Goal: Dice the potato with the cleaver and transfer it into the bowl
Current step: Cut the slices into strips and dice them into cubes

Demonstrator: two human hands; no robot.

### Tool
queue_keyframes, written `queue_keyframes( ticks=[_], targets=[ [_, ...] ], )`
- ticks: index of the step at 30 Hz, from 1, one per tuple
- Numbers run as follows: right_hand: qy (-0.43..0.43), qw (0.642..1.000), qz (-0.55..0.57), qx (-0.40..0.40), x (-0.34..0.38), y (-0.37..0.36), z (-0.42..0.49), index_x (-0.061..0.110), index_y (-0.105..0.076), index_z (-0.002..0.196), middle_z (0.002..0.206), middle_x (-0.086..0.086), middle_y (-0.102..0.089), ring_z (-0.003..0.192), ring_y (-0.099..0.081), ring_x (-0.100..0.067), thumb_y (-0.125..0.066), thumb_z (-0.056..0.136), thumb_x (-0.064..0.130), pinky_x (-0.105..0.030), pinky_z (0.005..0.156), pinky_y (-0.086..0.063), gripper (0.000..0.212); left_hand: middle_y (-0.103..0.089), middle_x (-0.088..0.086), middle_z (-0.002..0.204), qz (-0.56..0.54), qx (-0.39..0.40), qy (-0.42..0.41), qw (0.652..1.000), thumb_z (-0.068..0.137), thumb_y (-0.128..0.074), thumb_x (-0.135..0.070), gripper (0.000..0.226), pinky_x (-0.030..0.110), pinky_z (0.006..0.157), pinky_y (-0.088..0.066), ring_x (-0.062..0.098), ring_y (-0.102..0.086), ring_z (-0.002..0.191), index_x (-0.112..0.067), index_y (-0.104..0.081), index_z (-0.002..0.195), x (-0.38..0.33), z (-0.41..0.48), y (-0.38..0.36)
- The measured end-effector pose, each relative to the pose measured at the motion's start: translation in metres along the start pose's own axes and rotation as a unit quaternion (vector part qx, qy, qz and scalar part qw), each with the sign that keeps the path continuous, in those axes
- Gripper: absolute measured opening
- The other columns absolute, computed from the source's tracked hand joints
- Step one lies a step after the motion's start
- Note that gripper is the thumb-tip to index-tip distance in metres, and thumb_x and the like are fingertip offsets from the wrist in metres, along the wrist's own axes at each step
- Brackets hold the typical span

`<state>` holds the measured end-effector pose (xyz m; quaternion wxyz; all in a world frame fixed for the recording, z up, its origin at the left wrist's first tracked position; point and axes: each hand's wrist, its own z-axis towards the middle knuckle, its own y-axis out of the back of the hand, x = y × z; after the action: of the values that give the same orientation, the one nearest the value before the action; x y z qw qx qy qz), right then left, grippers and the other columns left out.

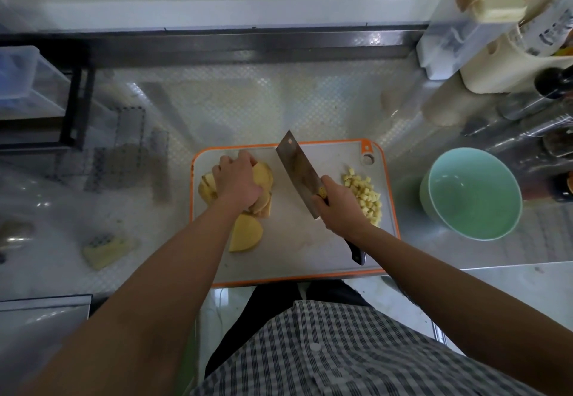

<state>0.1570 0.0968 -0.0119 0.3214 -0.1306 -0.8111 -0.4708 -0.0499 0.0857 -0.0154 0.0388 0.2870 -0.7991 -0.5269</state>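
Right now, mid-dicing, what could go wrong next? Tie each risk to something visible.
1. The left hand grips the stacked potato slices near the cleaver held by the right hand. Its fingers may get nicked if the blade comes down close.
2. The diced pile lies by the cutting board's right edge, apart from the bowl. Cubes could spill onto the counter during transfer.
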Motion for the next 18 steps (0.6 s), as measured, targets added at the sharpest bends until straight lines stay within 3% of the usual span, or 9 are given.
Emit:
queue_keyframes(
  ticks=[5, 11, 14, 16, 18],
  targets=[
    [-0.01, 1.0, 0.005, 0.002, 0.001, 0.001, -0.002, 0.006, -0.047, 0.092, 0.065, -0.004, -0.055, 0.052, -0.056, -0.025, -0.048, 0.094, 0.015, -0.036, 0.046, -0.046, 0.009, -0.058, 0.016, 0.108, -0.116, -0.064, -0.01, 0.991, 0.081, -0.06, -0.011, 0.043, 0.043, 0.091, -0.035, 0.037, -0.053, 0.104, -0.012, -0.043, 0.12, 0.006, -0.002, 0.0],
    [-0.027, 0.999, 0.03, -0.004, -0.001, 0.004, -0.005, 0.004, -0.047, 0.095, 0.071, -0.013, -0.056, 0.056, -0.058, -0.035, -0.048, 0.094, 0.014, -0.046, 0.048, -0.05, 0.01, -0.055, 0.011, 0.11, -0.174, -0.155, -0.101, 0.967, 0.084, -0.057, -0.011, 0.039, 0.041, 0.082, -0.036, 0.035, -0.053, 0.099, -0.011, -0.044, 0.12, -0.002, -0.006, 0.007],
    [-0.033, 0.999, 0.04, -0.011, -0.005, 0.011, -0.007, 0.003, -0.046, 0.098, 0.073, -0.019, -0.057, 0.054, -0.059, -0.036, -0.047, 0.095, 0.014, -0.043, 0.044, -0.049, 0.012, -0.056, 0.013, 0.112, -0.159, -0.025, -0.126, 0.979, 0.084, -0.06, -0.018, 0.053, 0.035, 0.078, -0.038, 0.034, -0.053, 0.106, -0.009, -0.039, 0.132, -0.015, -0.013, 0.005],
    [-0.031, 0.999, 0.039, -0.01, -0.009, 0.017, -0.009, 0.005, -0.045, 0.095, 0.075, -0.021, -0.057, 0.054, -0.059, -0.035, -0.047, 0.095, 0.014, -0.042, 0.044, -0.049, 0.01, -0.053, 0.013, 0.129, -0.051, 0.109, -0.15, 0.981, 0.084, -0.062, -0.024, 0.064, 0.033, 0.087, -0.039, 0.032, -0.05, 0.117, -0.012, -0.032, 0.14, -0.021, -0.021, -0.004],
    [-0.028, 0.999, 0.032, -0.002, -0.016, 0.025, -0.011, 0.006, -0.044, 0.093, 0.075, -0.021, -0.057, 0.056, -0.058, -0.036, -0.048, 0.094, 0.013, -0.046, 0.048, -0.05, 0.008, -0.052, 0.011, 0.133, 0.055, 0.173, -0.194, 0.964, 0.082, -0.062, -0.028, 0.06, 0.034, 0.092, -0.039, 0.032, -0.049, 0.119, -0.017, -0.038, 0.136, -0.029, -0.033, -0.017]
  ],
)
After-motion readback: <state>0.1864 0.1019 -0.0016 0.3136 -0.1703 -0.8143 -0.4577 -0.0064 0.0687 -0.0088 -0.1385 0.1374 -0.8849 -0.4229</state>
